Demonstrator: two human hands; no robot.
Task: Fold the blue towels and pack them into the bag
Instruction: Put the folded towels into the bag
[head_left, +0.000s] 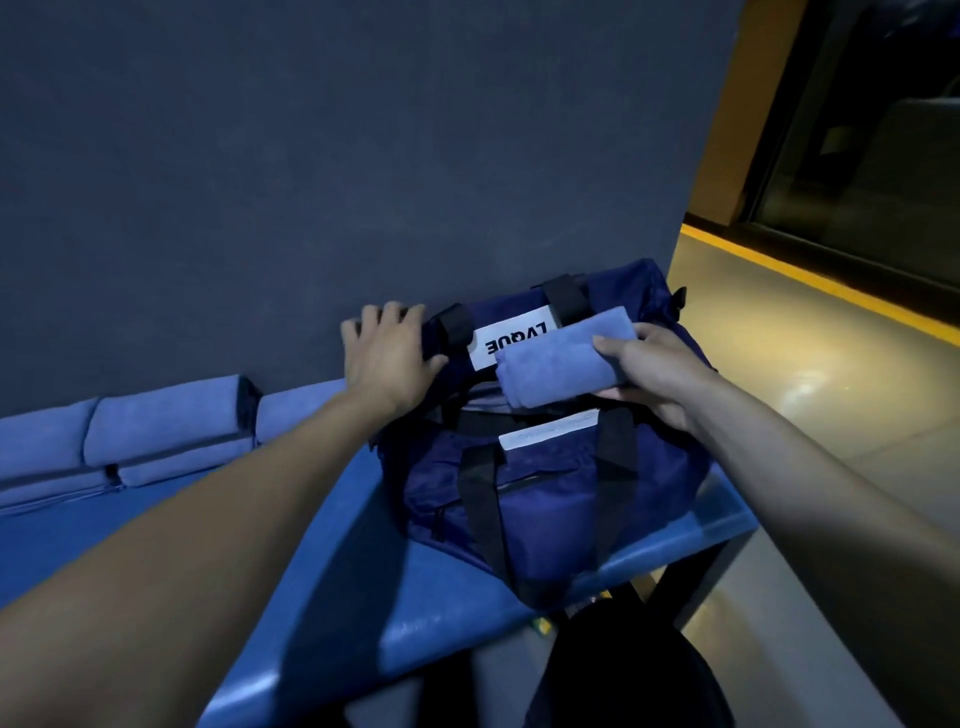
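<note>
My right hand (655, 375) grips a folded blue towel (563, 356), fingers curled over its right end and thumb underneath. The towel hangs just above the bag (550, 499), its long axis running left to right with the far end tipped a little up, roughly in line with the bag's opening. That opening lies directly below and slightly toward me, between the black handles (480, 499), so I judge the next move to be a short drop down and inward. My left hand (387, 356) lies on the bag's far left corner with the fingers spread over the fabric, pressing it down against the wall (311, 182); it is nearer the stack, my right nearer the opening. More folded towels (166, 434) lie in a row to the left on the tabletop (322, 587), along the wall. The bag sits close to the tabletop's right edge, so there is little room on that side; the open room is to the left.
</note>
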